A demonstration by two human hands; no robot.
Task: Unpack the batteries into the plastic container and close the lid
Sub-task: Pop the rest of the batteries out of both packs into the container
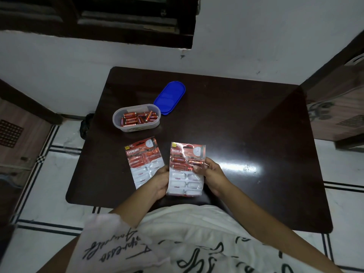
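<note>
A clear oval plastic container [118, 123] stands open at the table's back left, with several red batteries [137, 118] inside. Its blue lid [169, 97] lies flat just behind and to the right. My left hand [160, 181] holds the lower left edge of a red-and-white battery blister pack [186, 181] raised near the front edge. My right hand [209, 171] pinches a red battery [196, 163] at the pack's right side. The pack's lower pockets are empty and a few batteries remain in its upper rows. A second, partly emptied pack [143, 160] lies flat to the left.
The dark glossy table [246, 125] stands against a white wall, with tiled floor around it. Wooden furniture flanks it on the left and right. A dark bundle [85, 125] lies on the floor by the table's left edge.
</note>
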